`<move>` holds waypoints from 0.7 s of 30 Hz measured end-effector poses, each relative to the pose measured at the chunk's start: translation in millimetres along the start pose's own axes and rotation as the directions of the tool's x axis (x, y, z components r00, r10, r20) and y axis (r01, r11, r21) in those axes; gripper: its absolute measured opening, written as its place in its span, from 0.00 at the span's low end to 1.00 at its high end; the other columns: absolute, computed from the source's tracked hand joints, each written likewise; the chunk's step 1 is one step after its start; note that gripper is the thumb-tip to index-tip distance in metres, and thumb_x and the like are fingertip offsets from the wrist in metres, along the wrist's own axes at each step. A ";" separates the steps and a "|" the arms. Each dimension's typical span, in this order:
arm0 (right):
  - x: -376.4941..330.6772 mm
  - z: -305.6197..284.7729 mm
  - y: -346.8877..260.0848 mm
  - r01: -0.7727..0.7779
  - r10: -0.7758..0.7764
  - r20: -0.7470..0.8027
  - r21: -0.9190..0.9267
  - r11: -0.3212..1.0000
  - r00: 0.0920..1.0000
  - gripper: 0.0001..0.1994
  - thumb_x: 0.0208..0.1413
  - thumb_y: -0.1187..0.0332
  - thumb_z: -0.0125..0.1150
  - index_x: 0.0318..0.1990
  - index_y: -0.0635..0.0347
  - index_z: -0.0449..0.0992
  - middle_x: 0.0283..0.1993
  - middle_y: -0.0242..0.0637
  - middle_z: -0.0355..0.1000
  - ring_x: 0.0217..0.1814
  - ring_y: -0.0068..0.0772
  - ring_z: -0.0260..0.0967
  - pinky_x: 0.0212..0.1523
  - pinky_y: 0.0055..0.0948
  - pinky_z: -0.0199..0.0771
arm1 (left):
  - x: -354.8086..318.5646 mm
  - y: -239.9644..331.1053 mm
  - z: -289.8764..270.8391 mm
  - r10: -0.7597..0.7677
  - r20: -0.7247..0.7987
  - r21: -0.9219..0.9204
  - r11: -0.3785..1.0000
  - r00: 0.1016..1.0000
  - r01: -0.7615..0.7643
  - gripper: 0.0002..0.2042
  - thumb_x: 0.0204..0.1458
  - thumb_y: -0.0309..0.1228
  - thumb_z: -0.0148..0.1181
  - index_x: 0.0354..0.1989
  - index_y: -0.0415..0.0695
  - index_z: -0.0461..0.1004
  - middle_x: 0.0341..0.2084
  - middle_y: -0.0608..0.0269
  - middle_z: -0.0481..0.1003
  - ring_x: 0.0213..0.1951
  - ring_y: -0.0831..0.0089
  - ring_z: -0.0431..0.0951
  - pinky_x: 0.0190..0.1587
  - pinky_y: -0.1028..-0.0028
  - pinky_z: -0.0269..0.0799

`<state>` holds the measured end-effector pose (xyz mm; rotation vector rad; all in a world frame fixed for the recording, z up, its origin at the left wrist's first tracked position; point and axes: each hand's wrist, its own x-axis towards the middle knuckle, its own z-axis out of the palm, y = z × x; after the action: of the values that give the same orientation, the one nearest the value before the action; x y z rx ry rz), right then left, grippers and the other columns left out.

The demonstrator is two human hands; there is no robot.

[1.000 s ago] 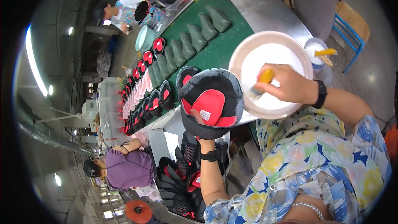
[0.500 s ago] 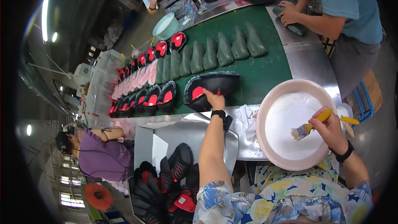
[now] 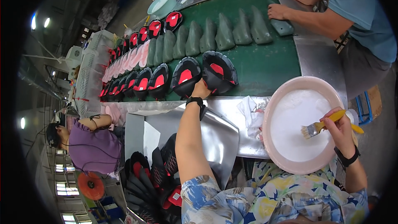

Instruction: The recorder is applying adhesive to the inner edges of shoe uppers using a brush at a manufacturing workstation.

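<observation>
My left hand (image 3: 201,90) is low between two black shoe uppers with red insides, its fingers partly hidden. It appears closed on the lower edge of the right-hand shoe upper (image 3: 219,74); the other shoe upper (image 3: 186,76) touches it on the left. Both stand with their openings up on the green belt (image 3: 265,64). My right hand (image 3: 340,129) grips a paintbrush (image 3: 321,125) by its yellow handle. Its pale bristles hang over the white liquid (image 3: 294,116) in a pink basin (image 3: 271,149).
Green shoe lasts (image 3: 224,33) stand in a row along the belt, with pink ones (image 3: 134,56) further left. A co-worker's hand (image 3: 277,11) touches another last. A crumpled white cloth (image 3: 250,116) lies beside the basin. More black uppers (image 3: 145,182) fill a bin at lower left.
The two uppers, overlapping before, now stand side by side, further left along the near row. My left hand has shifted left with them. The co-worker's one hand has come off the last.
</observation>
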<state>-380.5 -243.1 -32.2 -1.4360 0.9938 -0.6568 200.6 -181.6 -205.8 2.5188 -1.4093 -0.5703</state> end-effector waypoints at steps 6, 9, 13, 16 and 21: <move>-7.0 -5.7 8.1 0.027 -0.027 0.018 -0.005 1.000 0.999 0.07 0.64 0.73 0.59 0.46 0.64 0.71 0.41 0.36 0.74 0.41 0.22 0.73 0.43 0.21 0.74 | -21.4 24.5 -13.8 -0.093 -0.011 0.262 0.961 0.996 0.093 0.21 0.50 0.34 0.64 0.54 0.45 0.75 0.51 0.44 0.78 0.53 0.47 0.78 0.56 0.55 0.75; -6.8 -11.2 9.0 0.018 -0.018 0.037 -0.002 1.000 0.999 0.07 0.65 0.72 0.58 0.46 0.64 0.71 0.42 0.36 0.74 0.42 0.21 0.72 0.44 0.20 0.73 | -36.9 13.9 -34.8 -0.067 -0.224 0.121 0.988 0.972 0.096 0.19 0.50 0.35 0.65 0.50 0.43 0.78 0.47 0.44 0.79 0.53 0.47 0.78 0.56 0.57 0.73; -19.2 -22.1 8.2 0.078 -0.075 0.072 -0.033 0.996 0.995 0.07 0.67 0.69 0.58 0.47 0.62 0.71 0.43 0.35 0.75 0.42 0.19 0.70 0.43 0.20 0.70 | -105.4 -3.1 -109.8 -0.005 -0.286 0.005 1.000 0.958 0.007 0.23 0.51 0.38 0.70 0.53 0.42 0.77 0.38 0.54 0.82 0.41 0.63 0.83 0.45 0.67 0.77; -32.8 -21.2 9.7 0.114 -0.108 0.126 -0.041 0.993 0.986 0.08 0.67 0.67 0.58 0.47 0.61 0.71 0.43 0.34 0.75 0.41 0.19 0.70 0.43 0.20 0.70 | -206.4 -49.7 -127.1 -0.083 -0.140 -0.032 0.996 0.987 0.080 0.29 0.52 0.43 0.72 0.58 0.38 0.74 0.46 0.52 0.81 0.45 0.64 0.81 0.48 0.65 0.77; -34.9 -19.8 26.1 0.109 -0.103 0.158 -0.035 0.993 0.982 0.08 0.67 0.67 0.57 0.48 0.61 0.72 0.43 0.34 0.75 0.42 0.19 0.70 0.43 0.20 0.70 | -334.2 9.1 -102.2 -0.221 0.595 -0.241 0.869 0.773 0.433 0.35 0.55 0.40 0.70 0.68 0.41 0.63 0.55 0.50 0.74 0.58 0.65 0.73 0.60 0.67 0.69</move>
<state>-419.1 -220.7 -49.6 -1.5624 0.8181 -0.5927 79.3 96.4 -31.9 2.3852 -0.8439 -1.5810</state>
